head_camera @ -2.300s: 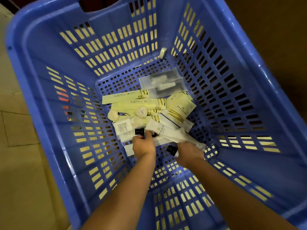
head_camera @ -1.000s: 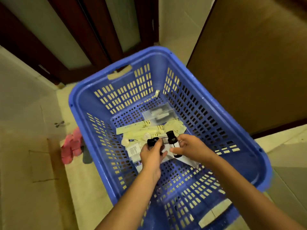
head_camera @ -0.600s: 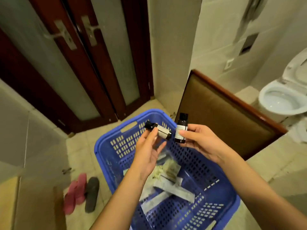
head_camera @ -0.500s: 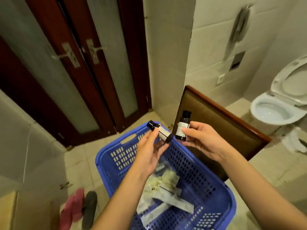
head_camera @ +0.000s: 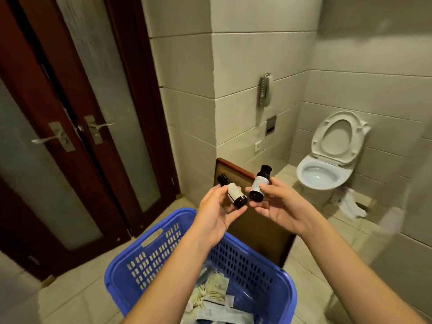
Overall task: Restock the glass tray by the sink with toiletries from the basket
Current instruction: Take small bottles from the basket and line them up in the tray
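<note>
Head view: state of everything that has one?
left hand, grips left bottle
right hand, grips right bottle
left bottle, capped, tilted
right bottle, capped, tilted
basket, on floor, packets inside
double doors, shut
toilet seat, raised
wall phone, handset hung up

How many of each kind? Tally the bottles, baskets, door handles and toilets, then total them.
dark bottles: 2
blue basket: 1
door handles: 2
toilet: 1
Total: 6
</note>
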Motion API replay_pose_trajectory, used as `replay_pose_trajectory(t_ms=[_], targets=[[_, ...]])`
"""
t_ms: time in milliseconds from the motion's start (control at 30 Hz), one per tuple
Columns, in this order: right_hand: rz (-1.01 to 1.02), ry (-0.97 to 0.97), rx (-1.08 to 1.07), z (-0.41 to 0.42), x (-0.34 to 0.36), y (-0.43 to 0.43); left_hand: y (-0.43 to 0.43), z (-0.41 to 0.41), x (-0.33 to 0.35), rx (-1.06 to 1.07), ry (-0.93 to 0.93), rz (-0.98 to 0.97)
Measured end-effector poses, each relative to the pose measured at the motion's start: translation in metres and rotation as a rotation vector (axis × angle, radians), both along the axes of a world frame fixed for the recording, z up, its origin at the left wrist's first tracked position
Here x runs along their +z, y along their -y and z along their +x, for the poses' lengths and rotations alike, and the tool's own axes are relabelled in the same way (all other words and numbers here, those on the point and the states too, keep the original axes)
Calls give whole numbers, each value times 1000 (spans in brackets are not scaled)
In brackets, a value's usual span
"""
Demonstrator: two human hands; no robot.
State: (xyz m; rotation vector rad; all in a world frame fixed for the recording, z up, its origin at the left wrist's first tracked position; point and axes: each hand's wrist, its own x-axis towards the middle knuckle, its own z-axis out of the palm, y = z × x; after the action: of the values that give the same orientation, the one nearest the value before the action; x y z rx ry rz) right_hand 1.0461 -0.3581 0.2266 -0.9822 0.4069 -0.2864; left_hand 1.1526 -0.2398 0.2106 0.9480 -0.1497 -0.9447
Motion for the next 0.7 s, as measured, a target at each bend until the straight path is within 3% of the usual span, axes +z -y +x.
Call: replay_pose_trajectory(t_ms=[267,700], targets=[[-64,-102,-178,-79,-20,13,35,-49,-12,-277,54,-14],[16,-45,-649,-255,-21,4,96,-184,-16,-713,113,12]])
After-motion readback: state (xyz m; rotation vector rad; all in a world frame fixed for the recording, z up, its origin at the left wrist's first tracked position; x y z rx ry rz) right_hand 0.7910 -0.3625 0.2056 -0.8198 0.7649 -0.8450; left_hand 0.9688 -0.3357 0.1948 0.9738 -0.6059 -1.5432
